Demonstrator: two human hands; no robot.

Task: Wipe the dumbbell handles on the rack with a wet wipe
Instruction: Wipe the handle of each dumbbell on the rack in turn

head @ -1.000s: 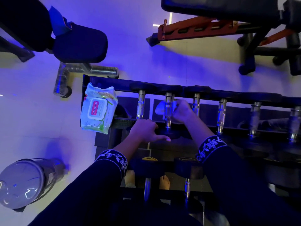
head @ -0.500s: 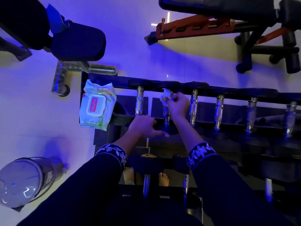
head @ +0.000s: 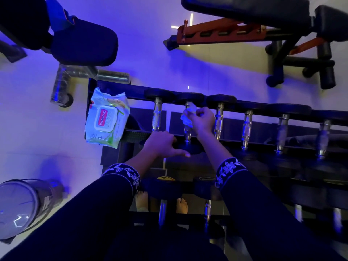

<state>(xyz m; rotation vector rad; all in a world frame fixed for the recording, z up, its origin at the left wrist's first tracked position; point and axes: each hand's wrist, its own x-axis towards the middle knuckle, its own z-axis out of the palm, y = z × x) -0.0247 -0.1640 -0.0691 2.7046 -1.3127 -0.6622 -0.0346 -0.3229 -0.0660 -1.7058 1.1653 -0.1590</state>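
Note:
A black dumbbell rack [head: 116, 91] holds a row of dumbbells with chrome handles. My right hand [head: 200, 120] grips a crumpled white wet wipe [head: 187, 115] wrapped round the second handle [head: 187, 135] from the left, near its far end. My left hand [head: 162, 144] rests on the near black head [head: 190, 148] of that same dumbbell, fingers curled over it, thumb stretched along its edge. The first handle [head: 157, 115] stands bare to the left; further handles [head: 246, 127] run off to the right.
A pack of wet wipes [head: 106, 119] lies on the rack's left end. A lower tier carries more dumbbells [head: 162, 189]. A padded seat [head: 82, 40] stands at far left, a bench with an orange frame [head: 222, 31] at far right, and a clear jar [head: 22, 206] at near left.
My right hand with the wipe slid along the second handle from its middle to the far end, then came back slightly. My left hand stayed on the near head.

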